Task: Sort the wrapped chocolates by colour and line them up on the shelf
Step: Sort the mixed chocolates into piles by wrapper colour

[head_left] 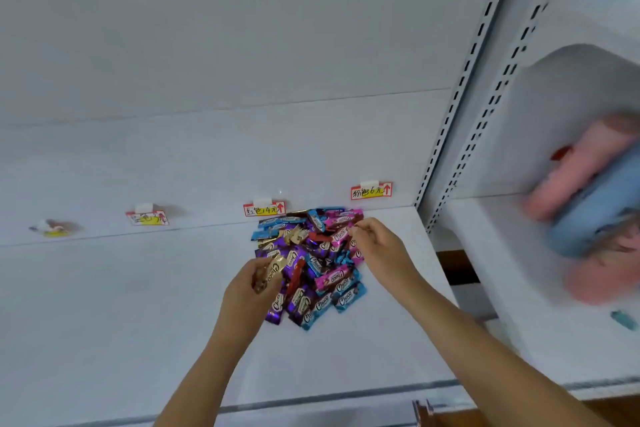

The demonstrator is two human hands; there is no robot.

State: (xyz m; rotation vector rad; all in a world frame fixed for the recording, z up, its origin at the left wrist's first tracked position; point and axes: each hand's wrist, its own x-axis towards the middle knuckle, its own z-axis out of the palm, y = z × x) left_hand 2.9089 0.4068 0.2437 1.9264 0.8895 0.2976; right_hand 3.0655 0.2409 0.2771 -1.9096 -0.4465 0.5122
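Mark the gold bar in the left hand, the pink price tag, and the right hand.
gold bar (276,270), head view, middle of wrapper
pink price tag (371,191), head view, centre of label
right hand (375,243), head view, back of hand

both hands reach forward, left hand (254,282) curled (fingers closed), right hand (375,243) pinching at its fingertips.

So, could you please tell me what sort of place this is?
Most likely a shop aisle: a white display shelf on slotted metal uprights, handwritten price tags clipped along its back, and a pile of wrapped chocolates waiting to be sorted.
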